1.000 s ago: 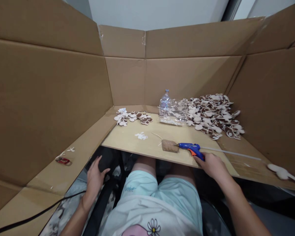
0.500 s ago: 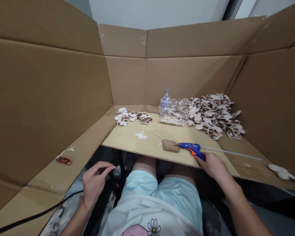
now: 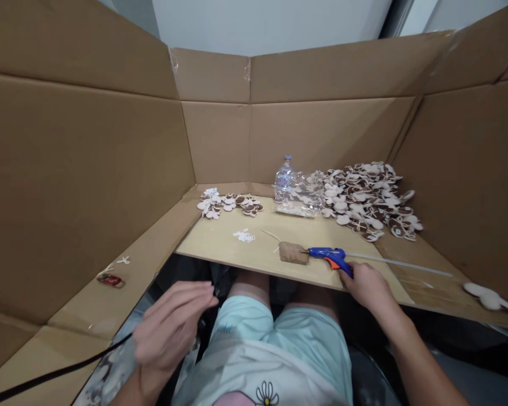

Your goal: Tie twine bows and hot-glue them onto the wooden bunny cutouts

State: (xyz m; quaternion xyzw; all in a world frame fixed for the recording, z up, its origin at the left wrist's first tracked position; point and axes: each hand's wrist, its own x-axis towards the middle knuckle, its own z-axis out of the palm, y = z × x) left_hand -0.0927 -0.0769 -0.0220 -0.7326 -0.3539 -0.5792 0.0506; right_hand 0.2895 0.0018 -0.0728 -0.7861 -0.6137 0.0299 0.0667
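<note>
Off the board's front left edge, my left hand (image 3: 171, 321) is raised with its fingers pressed together; whatever they may hold is too small to make out. My right hand (image 3: 366, 285) grips the handle of a blue glue gun (image 3: 328, 255) with an orange trigger. The gun's nozzle touches a brown pad (image 3: 293, 252) on the pale board (image 3: 220, 245). A long translucent glue stick (image 3: 406, 264) sticks out of the gun's back. Small white pieces (image 3: 244, 235) lie left of the pad.
Brown and white felt shapes form a large pile (image 3: 364, 197) at the right and a small group (image 3: 231, 203) at the back left. A bottle (image 3: 285, 175) stands behind a clear bag (image 3: 298, 197). Red clippers (image 3: 110, 279) lie left. Cardboard walls (image 3: 322, 129) surround the board.
My left hand has come closer to the camera and slightly right, its fingers now more stretched and together. My right hand and the glue gun have hardly moved.
</note>
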